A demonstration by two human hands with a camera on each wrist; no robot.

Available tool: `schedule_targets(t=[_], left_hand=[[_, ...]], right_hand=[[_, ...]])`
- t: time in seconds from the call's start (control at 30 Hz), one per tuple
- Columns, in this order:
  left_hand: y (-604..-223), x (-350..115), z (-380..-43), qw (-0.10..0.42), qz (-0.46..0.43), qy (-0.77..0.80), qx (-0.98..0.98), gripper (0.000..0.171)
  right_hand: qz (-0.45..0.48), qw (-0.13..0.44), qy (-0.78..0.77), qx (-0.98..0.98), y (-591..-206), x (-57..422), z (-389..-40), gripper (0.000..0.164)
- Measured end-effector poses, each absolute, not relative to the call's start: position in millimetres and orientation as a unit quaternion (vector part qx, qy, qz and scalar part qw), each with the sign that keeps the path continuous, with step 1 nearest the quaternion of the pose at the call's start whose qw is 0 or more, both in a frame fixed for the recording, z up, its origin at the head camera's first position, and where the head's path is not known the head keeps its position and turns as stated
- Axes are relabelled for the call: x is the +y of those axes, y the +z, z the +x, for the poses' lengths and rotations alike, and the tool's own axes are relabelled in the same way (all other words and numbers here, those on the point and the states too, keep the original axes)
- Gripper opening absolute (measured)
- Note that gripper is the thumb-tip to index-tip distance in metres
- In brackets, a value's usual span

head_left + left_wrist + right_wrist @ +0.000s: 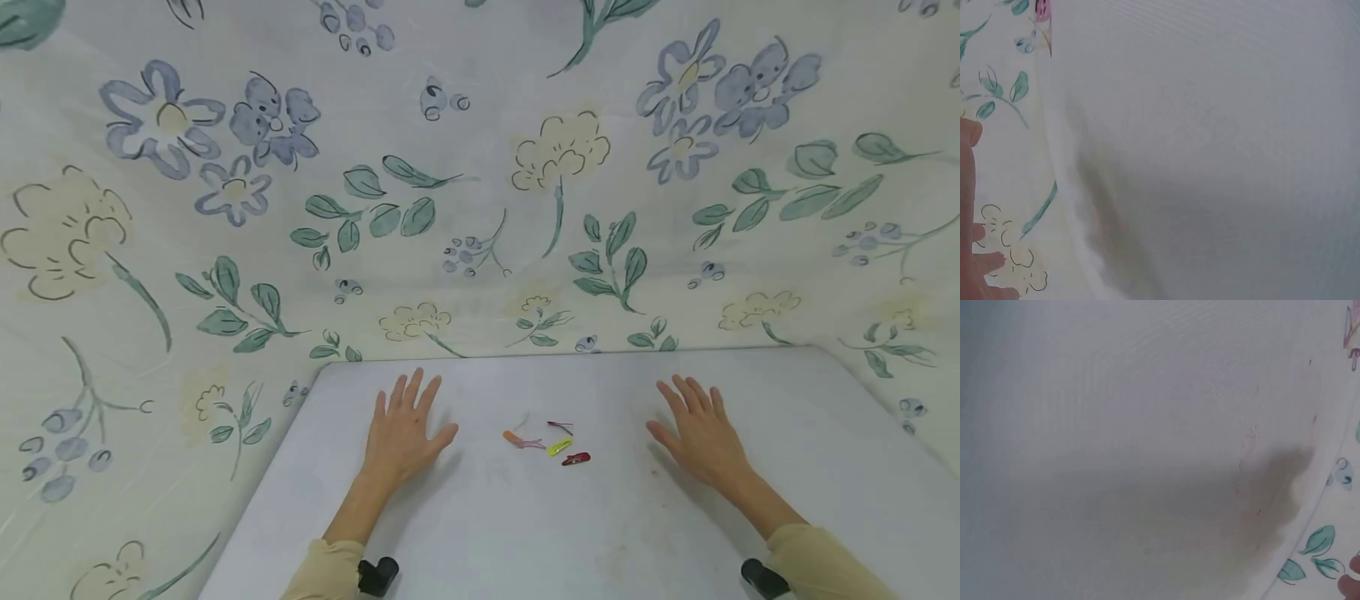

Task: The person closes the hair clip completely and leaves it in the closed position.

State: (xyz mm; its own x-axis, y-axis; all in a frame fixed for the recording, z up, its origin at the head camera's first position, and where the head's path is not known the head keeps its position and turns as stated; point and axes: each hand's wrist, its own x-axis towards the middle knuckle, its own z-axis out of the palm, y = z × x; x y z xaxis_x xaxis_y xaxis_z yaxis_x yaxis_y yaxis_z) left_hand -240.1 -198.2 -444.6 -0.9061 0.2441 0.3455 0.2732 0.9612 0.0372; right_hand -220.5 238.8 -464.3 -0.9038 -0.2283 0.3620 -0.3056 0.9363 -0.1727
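Note:
Several small hair clips lie in a loose group at the middle of the white table. Among them are an orange clip [512, 437], a yellow-green snap clip [559, 447], a red snap clip [576, 458] and a thin dark pin [560, 426]. A pale pink forked piece [531, 444] lies against the orange one. To the left of the group is my left hand [402, 437], fingers spread and holding nothing. My right hand [699, 437] is off to the right, its fingers also extended around nothing. Only fingertips show at the edges of both wrist views.
The white tabletop [487, 533] has faint brownish marks near my right hand. Floral cloth [480, 275] rises behind the table and along its sides. Dark wrist devices [378, 575] sit by both cuffs.

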Motion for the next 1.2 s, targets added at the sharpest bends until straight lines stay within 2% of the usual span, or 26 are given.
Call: schedule_targets(t=[0.17,0.5,1.07,1.2], left_hand=[[-444.0,-195.8,-239.9,0.172,-0.141,-0.061,-0.973,0.076],[-441.2,-188.9,-238.6,0.16,-0.179,-0.144,-0.96,0.071],[-439.1,-163.9,-243.7,0.117,-0.17,-0.211,-0.955,0.065],[-438.4,-155.5,-245.5,0.12,-0.177,-0.206,-0.955,0.063]], right_hand=[[0.135,0.162,0.15,-0.966,-464.0,237.8,-221.3,0.063],[0.132,0.155,0.241,-0.949,-464.8,227.9,-223.1,0.047],[0.122,0.119,0.28,-0.945,-465.0,203.5,-231.9,0.051],[0.119,0.115,0.28,-0.945,-464.4,196.0,-232.5,0.051]])
